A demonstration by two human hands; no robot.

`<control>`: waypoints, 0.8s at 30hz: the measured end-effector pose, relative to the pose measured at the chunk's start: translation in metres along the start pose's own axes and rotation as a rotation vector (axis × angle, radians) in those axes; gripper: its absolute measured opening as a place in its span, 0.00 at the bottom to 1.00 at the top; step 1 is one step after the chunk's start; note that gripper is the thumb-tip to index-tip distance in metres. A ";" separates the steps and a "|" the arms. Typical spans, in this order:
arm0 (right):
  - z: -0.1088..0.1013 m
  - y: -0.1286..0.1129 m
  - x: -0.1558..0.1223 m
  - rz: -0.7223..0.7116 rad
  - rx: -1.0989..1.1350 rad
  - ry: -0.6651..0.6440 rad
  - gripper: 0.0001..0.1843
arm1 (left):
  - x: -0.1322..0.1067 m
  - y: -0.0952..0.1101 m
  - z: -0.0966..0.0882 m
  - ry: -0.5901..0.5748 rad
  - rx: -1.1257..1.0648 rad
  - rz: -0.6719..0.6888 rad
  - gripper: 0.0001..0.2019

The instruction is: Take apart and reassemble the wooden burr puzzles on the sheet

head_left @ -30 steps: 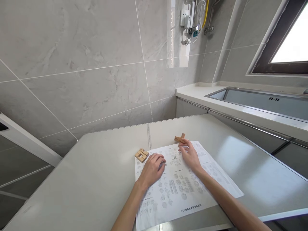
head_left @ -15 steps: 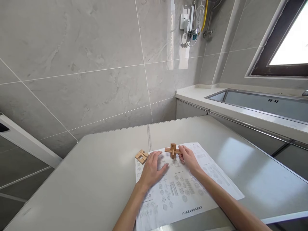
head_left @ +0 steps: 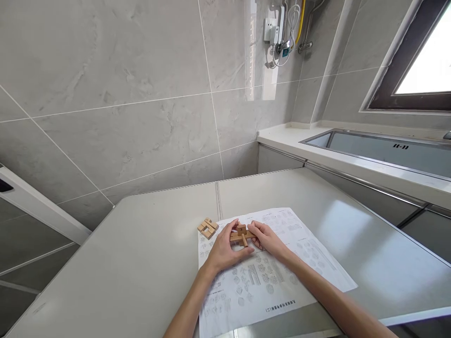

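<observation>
A partly assembled wooden interlocking puzzle (head_left: 242, 231) of crossed bars, one marked with a number, is held just above a printed sheet (head_left: 282, 263). My right hand (head_left: 268, 239) pinches the right end of its long bar between thumb and fingers. Curved around the left side of the puzzle is my left hand (head_left: 223, 246), its fingers behind and its thumb in front; the exact contact is partly hidden. Left of that hand, several notched wooden pieces (head_left: 207, 228) lie together at the sheet's upper left corner.
The sheet, covered in small diagrams, lies on a pale grey folding table (head_left: 141, 263) with a seam. Behind stands a grey tiled wall (head_left: 141, 94). A counter with a steel sink (head_left: 373, 145) runs along the right, below a window. Cables and a socket (head_left: 270, 29) are on the wall.
My right hand has brought the puzzle left and nearer, and it has tilted so that one bar points toward me. My left hand has closed in around its left side.
</observation>
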State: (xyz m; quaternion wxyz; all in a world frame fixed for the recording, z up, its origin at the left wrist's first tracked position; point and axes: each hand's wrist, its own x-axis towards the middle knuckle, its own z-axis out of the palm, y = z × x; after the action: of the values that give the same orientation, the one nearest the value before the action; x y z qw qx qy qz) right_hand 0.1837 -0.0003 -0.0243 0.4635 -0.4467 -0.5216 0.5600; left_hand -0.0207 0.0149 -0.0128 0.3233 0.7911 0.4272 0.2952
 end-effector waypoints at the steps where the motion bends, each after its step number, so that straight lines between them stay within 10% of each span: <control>1: 0.000 0.001 0.000 -0.001 -0.001 -0.005 0.29 | 0.000 0.000 0.000 0.002 0.005 -0.004 0.46; 24: 0.001 -0.006 -0.004 -0.009 -0.085 0.004 0.20 | 0.001 0.002 0.000 0.003 0.048 -0.004 0.45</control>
State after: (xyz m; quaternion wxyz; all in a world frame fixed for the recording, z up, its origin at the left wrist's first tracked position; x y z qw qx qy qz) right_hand 0.1842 -0.0038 -0.0178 0.4476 -0.4649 -0.5459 0.5343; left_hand -0.0187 0.0150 -0.0112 0.3044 0.7974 0.4360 0.2854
